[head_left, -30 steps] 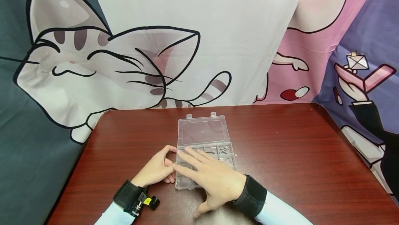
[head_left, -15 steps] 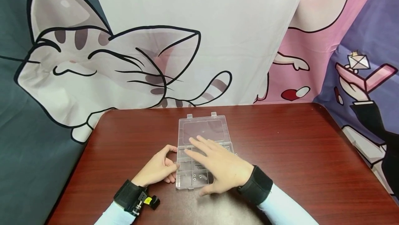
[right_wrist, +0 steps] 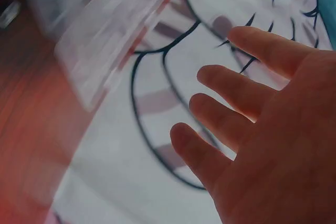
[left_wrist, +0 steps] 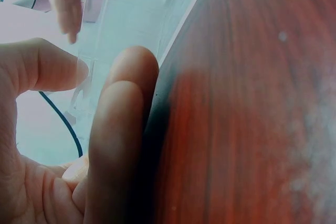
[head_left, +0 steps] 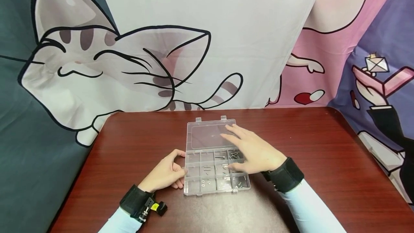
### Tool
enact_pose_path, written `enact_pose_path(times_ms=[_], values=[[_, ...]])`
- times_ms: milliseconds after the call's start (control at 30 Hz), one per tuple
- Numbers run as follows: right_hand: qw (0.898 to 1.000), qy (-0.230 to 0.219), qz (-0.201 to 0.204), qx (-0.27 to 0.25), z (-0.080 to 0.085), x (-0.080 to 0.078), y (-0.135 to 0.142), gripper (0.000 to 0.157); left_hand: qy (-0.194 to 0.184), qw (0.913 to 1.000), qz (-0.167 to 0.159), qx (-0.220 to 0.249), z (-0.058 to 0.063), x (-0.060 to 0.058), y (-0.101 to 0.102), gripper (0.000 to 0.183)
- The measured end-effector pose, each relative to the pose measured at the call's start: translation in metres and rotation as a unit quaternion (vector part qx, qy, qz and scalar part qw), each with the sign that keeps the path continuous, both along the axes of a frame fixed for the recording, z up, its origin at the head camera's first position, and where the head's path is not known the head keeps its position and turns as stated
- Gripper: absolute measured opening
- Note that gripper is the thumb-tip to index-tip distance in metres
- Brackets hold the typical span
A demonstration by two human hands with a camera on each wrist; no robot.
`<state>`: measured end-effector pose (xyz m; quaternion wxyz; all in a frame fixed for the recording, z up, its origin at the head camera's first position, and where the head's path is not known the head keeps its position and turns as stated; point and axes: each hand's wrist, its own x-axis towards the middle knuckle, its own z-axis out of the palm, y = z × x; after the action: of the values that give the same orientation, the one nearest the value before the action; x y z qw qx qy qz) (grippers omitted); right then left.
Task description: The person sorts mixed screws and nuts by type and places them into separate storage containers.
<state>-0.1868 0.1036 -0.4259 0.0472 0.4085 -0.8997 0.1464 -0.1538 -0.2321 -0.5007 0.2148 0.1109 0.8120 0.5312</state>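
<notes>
A clear plastic compartment box (head_left: 207,192) lies on the table with its lid (head_left: 207,136) folded back flat. Several screws (head_left: 234,155) fill a rear right compartment; short metal pins (head_left: 207,169) and small rings (head_left: 203,183) sit in others. My left hand (head_left: 163,173) grips the box's left edge. In the left wrist view, its thumb (left_wrist: 58,69) is at the clear wall and its fingers lie along the side. My right hand (head_left: 260,152) hovers over the box's right side, fingers spread and holding nothing; the right wrist view shows those fingers (right_wrist: 231,87) apart from the blurred box (right_wrist: 94,51).
The reddish-brown wooden table (head_left: 139,129) extends on both sides of the box. A small silvery piece (right_wrist: 9,14) lies on the table in the right wrist view. Behind the far edge hangs a printed cartoon cloth (head_left: 245,39).
My right hand has lifted from over the compartments and moved right and away from me, uncovering the pins, rings and screws. My left hand stays at the box's left edge.
</notes>
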Motion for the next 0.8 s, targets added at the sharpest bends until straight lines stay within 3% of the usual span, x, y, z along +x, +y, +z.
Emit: enact_pose_path(times_ms=[267,433,700,800], values=[[0.999,-0.012,-0.035,0.010,-0.022,-0.004,0.039,0.049,0.001,1.0000,0.000,-0.002,-0.001,-0.001,0.001,0.057],[0.999,-0.021,-0.041,0.012,-0.039,-0.003,0.046,0.026,-0.001,1.0000,0.003,-0.002,-0.002,-0.001,0.001,0.057],[0.999,-0.021,-0.044,0.002,-0.050,-0.002,0.038,0.011,-0.003,1.0000,0.002,0.002,-0.003,0.000,0.002,0.057],[0.999,-0.002,-0.040,-0.004,-0.052,-0.004,0.035,0.016,-0.001,1.0000,0.000,0.003,-0.002,-0.001,0.002,0.057]])
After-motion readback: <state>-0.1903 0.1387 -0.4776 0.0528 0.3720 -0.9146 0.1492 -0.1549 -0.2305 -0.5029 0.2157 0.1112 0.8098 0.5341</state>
